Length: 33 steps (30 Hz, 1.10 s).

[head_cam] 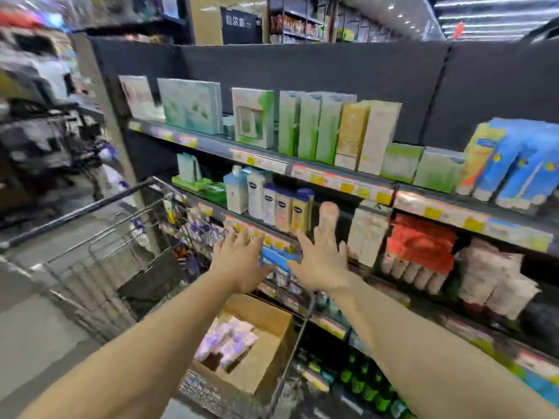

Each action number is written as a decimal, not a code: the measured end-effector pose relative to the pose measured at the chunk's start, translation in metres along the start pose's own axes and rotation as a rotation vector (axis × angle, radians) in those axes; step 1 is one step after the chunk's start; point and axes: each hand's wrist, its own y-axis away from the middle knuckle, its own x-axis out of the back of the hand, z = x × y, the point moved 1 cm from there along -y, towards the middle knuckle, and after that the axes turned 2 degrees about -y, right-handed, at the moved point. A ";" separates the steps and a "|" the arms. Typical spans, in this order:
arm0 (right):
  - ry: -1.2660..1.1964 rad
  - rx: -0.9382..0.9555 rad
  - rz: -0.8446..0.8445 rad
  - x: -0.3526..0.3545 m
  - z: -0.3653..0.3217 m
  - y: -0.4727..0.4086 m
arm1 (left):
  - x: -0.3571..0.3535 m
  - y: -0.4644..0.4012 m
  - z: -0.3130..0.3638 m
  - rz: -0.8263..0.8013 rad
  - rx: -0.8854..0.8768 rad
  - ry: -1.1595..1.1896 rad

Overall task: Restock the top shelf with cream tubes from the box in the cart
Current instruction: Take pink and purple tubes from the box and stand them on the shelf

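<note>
Left hand (239,263): fingers spread and straight, palm forward, raised in front of the middle shelves; holds nothing.

Right hand (322,261): fingers likewise spread, empty, just beside the left hand and level with it. A pale pink item stands close above its fingertips; blur prevents telling whether this is a product on the shelf or something touched.

Blue item (276,258): seen between the two hands, on the shelving behind them; contact cannot be told.

Box (266,358): open brown cardboard, in the cart below the forearms.

Cream tubes (227,343): pale lilac and white, lying loose in the left part of the box. None is in hand.

Cart (99,258): wire basket with dark handle bar, parked against the shelving, left of the hands.

Top shelf (272,155): carries green, cream and blue cartons in a row, well above both hands; a narrow gap shows between the large green carton and the windowed one.

Lotion bottles (272,201): second shelf, just above the hands.

Step in hand, as judged: between picks, both hands free. The next move calls for lowering a hand into the box, gripping tubes, then lifting them to the top shelf where space allows.
</note>
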 end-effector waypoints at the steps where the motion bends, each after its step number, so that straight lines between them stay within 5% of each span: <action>1: 0.009 0.028 -0.018 -0.012 -0.017 -0.008 | -0.005 0.003 -0.021 0.005 0.042 0.012; 14: 0.048 0.113 -0.367 -0.165 -0.099 -0.119 | -0.129 -0.031 -0.181 -0.231 0.301 0.055; 29: -0.061 -0.244 -0.555 -0.354 -0.040 -0.164 | -0.388 -0.104 -0.221 -0.751 0.324 0.269; 33: -0.092 -0.313 -0.633 -0.402 -0.042 -0.165 | -0.454 -0.105 -0.235 -0.753 0.422 0.381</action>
